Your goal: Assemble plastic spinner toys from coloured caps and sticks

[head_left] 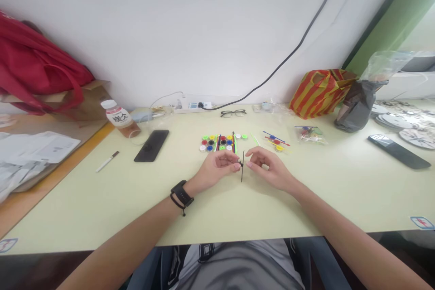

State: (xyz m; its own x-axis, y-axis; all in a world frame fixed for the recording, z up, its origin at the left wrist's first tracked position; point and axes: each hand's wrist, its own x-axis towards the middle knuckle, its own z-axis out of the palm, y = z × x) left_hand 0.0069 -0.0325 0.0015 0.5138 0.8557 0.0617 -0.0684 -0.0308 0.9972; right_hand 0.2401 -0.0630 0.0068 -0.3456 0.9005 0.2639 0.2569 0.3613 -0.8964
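My left hand [222,164], wearing a black watch, pinches a small black plastic piece between thumb and fingertips. From it a thin black stick [242,174] stands out across the gap between my hands. My right hand [270,168] is just right of the stick, thumb and forefinger apart, with no grip on it visible. Just beyond my hands lie rows of coloured round discs [210,142] with bundles of coloured sticks [234,142] among them. Farther right are assembled spinner pieces with arrow-tipped bars [274,139] in blue, red and yellow.
A black phone [151,146], a bottle [120,118] and a white pen [108,161] lie left. Glasses [233,113] and a power strip [192,105] sit by the wall. Right are a bag of small parts [310,135], a striped bag [319,95] and a dark oblong device [398,152].
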